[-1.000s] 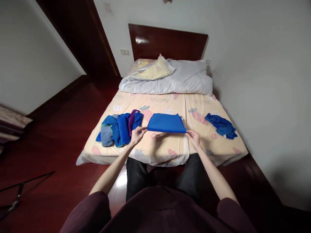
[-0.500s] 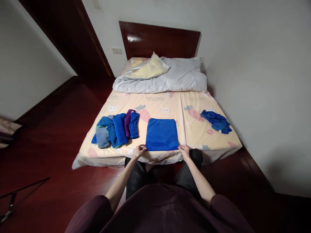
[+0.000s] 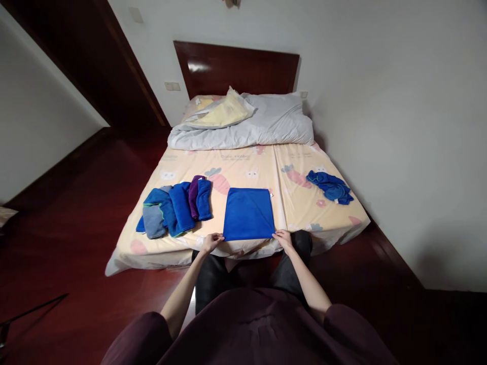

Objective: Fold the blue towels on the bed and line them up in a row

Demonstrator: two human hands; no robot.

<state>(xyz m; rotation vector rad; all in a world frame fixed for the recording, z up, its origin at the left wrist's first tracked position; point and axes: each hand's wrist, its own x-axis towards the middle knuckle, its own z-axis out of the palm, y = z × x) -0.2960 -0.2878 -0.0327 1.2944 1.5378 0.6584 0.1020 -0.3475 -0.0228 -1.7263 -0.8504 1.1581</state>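
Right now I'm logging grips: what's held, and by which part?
The flat blue cloth, by its near corners: one in the left hand, one in the right hand.

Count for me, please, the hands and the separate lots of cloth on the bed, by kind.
Left hand and right hand: 2
Flat blue cloth: 1
Overlapping group of cloths on the left, number within unclear: 1
Crumpled blue heap on the right: 1
Total: 5

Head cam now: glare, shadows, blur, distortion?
Head view: bright glare on the headboard, soft shadow low on the right wall; head view: lower-right corner near black, wall edges slanting, probably wide-angle; head view: blue cloth, left hand and right hand fairly crisp, sheet lettering faint, hard to read.
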